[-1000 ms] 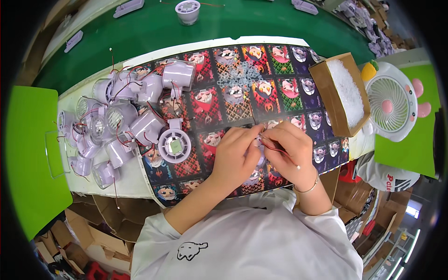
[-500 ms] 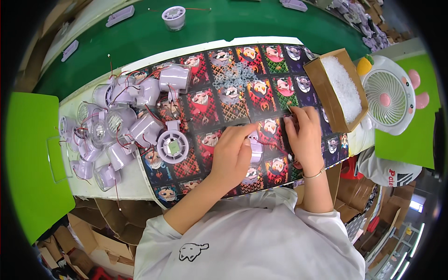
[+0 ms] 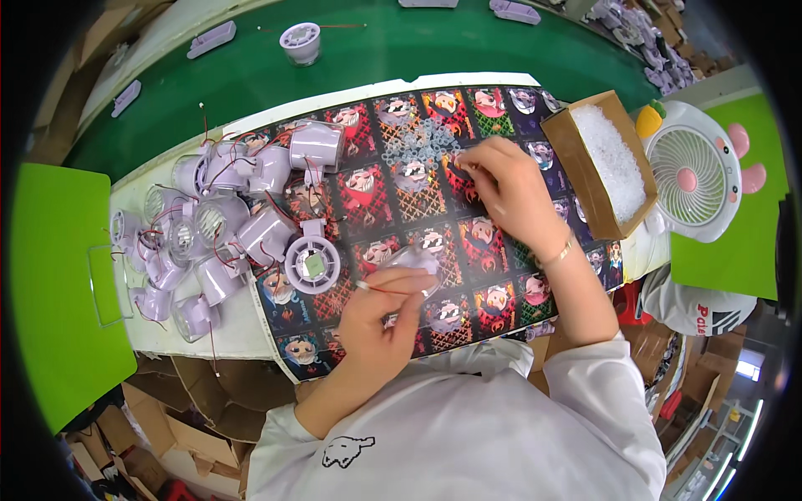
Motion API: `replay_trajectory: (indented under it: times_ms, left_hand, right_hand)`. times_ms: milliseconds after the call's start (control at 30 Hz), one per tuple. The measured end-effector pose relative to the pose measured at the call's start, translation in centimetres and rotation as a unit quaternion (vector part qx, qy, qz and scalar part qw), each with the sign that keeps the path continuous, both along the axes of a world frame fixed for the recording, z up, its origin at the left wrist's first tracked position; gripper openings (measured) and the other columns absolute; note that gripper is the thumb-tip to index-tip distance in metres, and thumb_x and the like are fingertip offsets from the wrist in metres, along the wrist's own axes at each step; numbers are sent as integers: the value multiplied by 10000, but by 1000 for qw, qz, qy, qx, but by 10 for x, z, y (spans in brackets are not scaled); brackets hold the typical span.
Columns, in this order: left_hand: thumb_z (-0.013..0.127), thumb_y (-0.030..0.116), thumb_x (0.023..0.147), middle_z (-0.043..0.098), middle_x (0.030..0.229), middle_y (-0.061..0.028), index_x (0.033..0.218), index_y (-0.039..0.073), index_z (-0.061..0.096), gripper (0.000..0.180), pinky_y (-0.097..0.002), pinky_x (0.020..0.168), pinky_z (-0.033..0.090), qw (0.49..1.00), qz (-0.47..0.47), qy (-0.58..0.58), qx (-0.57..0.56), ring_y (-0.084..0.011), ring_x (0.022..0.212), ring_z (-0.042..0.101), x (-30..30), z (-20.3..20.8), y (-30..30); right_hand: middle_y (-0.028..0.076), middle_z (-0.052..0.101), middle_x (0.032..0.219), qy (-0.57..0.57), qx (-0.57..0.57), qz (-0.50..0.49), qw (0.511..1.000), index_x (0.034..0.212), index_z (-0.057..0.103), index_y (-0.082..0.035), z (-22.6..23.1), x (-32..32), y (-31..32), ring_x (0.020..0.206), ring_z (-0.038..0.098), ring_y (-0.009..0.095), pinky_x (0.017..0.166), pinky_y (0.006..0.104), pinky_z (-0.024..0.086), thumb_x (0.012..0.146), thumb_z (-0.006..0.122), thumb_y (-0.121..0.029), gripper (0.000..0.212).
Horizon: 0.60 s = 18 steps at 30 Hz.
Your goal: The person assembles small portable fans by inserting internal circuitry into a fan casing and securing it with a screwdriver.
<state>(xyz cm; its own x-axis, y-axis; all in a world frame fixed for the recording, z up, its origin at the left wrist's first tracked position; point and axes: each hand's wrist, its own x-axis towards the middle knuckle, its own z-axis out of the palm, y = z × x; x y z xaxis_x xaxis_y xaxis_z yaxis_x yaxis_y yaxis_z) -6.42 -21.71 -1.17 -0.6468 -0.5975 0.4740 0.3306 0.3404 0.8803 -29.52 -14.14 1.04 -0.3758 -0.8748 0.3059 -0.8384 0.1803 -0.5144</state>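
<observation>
Item 1: lilac plastic unit (image 3: 415, 260) with a clear portion, gripped by the left hand (image 3: 380, 321) above the printed sheet (image 3: 365, 219). Pose is tilted; the outline is blurred and finer detail cannot be read. Thin red wiring (image 3: 391, 290) crosses the left fingers, with a small white connector (image 3: 362, 285) at its outer end.

Item 2: small translucent, pale bluish rings (image 3: 422, 140), loose in a shallow pile on the sheet's far half. Right hand (image 3: 511, 188) fingertips are at the pile's right edge; whether a ring is pinched cannot be determined.
</observation>
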Motion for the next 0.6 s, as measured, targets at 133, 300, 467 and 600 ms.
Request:
replay_trajectory:
  times_ms: [133,300,467,600]
  left_hand:
    - [689,-67,773,707,965,-127,1064,-11,641,300,-372,745,553,980,3,-77,-182,-314,859,688,-10,15,-12]
    - [637,-92,802,711,972,-139,1027,-1,675,245,-388,784,536,988,-19,-61,-143,-299,868,681,-12,18,-16]
    - [649,-57,734,672,923,-130,1081,-16,644,349,-407,696,524,983,-37,-72,-165,-296,787,651,-11,44,-20]
    - [668,-14,721,634,879,-126,1035,-32,635,317,-395,632,497,978,-40,-73,-192,-287,740,612,-18,48,-23]
  right_hand:
    - [135,570,843,71,1,16,997,873,620,-1,-22,-12,-20,833,598,318,743,402,501,816,656,-33,74]
    - [150,534,849,155,19,11,988,869,575,-1,-36,-9,-27,822,572,339,731,422,493,811,658,-26,104]
    - [167,523,965,108,-29,-8,994,911,510,3,-13,12,-16,923,551,357,799,397,485,787,583,58,153]
    - [159,593,966,-34,-158,130,978,939,576,20,60,62,13,814,592,317,715,380,495,740,651,108,230]
